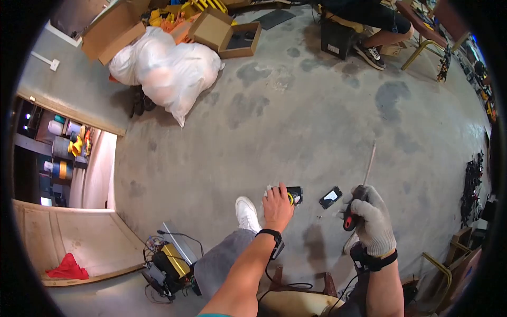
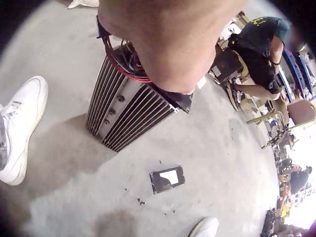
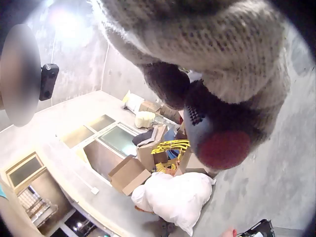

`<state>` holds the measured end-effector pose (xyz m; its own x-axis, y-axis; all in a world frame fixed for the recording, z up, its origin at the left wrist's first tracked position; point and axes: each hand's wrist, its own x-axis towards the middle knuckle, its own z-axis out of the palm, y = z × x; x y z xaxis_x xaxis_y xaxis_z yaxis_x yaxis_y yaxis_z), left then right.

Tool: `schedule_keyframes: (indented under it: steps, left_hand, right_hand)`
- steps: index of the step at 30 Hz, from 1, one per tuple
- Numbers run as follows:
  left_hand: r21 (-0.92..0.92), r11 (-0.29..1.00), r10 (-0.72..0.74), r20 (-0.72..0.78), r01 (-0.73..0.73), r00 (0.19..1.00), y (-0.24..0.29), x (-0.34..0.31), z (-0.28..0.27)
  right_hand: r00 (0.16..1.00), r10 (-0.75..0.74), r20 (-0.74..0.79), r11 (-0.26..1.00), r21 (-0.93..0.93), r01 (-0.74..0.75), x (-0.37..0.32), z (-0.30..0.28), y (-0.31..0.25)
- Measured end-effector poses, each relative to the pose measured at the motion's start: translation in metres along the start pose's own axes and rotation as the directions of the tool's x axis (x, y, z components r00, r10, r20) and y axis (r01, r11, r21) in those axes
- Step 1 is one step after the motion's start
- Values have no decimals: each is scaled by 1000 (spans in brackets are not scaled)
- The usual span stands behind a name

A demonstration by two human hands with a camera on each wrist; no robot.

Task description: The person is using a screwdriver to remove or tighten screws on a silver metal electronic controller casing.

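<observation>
Across grey concrete floor (image 1: pixel 296 137), log finned unit (image 2: pixel 123 111) standing upper left of centre beneath left hand (image 1: pixel 278 207), unable to tell whether gripping, with screwdriver (image 1: pixel 371 161) clenched in gloved right hand (image 1: pixel 377 217); judge liable to topple under sideways driver pressure.

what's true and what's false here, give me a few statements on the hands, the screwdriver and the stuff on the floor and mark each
1. The right hand wears a knitted glove. True.
2. The left hand wears one too. False: it is bare.
3. The screwdriver touches the black cover with the white label. False: the two are apart.
4. That black cover lies on the floor. True.
5. The white plastic bag is inside the open cardboard box. False: it is beside the box.
</observation>
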<state>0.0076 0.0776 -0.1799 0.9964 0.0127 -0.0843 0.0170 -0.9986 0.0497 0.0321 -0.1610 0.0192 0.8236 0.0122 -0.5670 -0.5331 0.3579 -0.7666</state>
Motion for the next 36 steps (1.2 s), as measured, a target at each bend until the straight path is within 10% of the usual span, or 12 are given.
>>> schedule_keyframes:
  steps: [11,16,26,32,34,36]
  left_hand:
    - [-276,953,-160,-111,124,981,4,-18,15]
    - [-315,942,-145,-74,115,987,-3,-21,16]
    - [-399,914,-41,95,76,995,-16,-9,-29]
    - [-259,963,192,474,-72,859,-54,35,-79]
    - [-487,857,307,744,168,594,-70,72,-88]
    - [-454,853,228,769,259,597,-59,100,-92]
  right_hand:
    - [997,72,-38,926,-368,-81,82,17,107]
    - [985,-52,-163,706,-704,-79,104,24,176]
    - [963,193,-186,794,-548,-265,109,40,184]
    - [969,109,-223,789,-573,-221,122,28,215]
    - [977,82,-196,789,-586,-183,122,29,212]
    - [977,95,-189,803,-566,-187,123,31,207]
